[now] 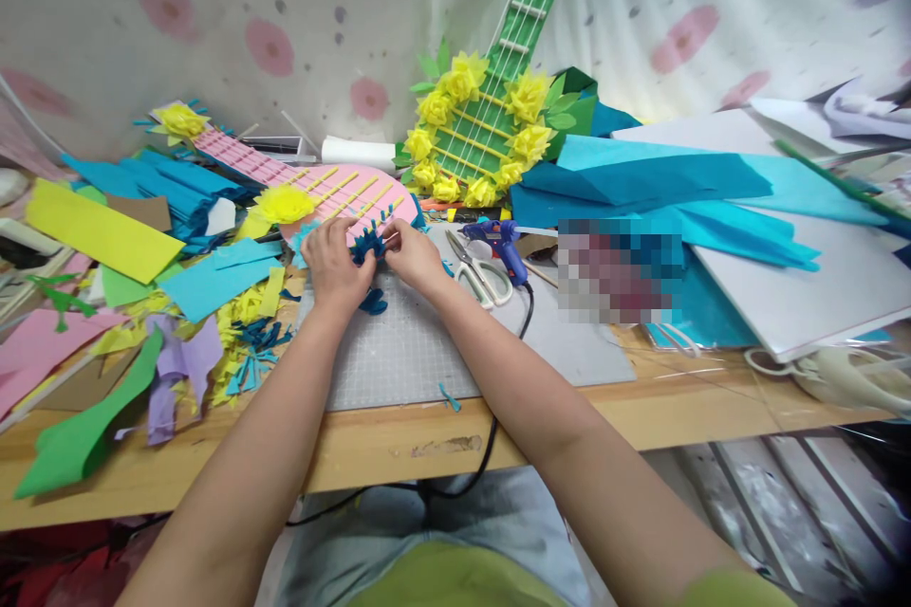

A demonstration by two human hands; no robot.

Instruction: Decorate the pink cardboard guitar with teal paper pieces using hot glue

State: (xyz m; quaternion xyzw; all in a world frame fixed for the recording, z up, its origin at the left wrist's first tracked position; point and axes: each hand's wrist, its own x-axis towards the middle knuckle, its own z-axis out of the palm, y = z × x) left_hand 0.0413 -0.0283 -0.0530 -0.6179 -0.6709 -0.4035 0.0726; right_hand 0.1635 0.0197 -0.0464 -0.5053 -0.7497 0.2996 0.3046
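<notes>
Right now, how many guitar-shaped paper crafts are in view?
2: the green craft with yellow flowers, tilted at the back; the pink craft, lying left of it. Others may be hidden.

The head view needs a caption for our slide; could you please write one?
Left hand and right hand hold dark blue fringed paper by a pink craft guitar.

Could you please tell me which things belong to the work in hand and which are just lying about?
Seemingly in use: dark blue fringed paper, touched by left hand and right hand; pink guitar shape.
Apparently lying about: scissors, glue gun, green guitar shape, purple paper.
</notes>
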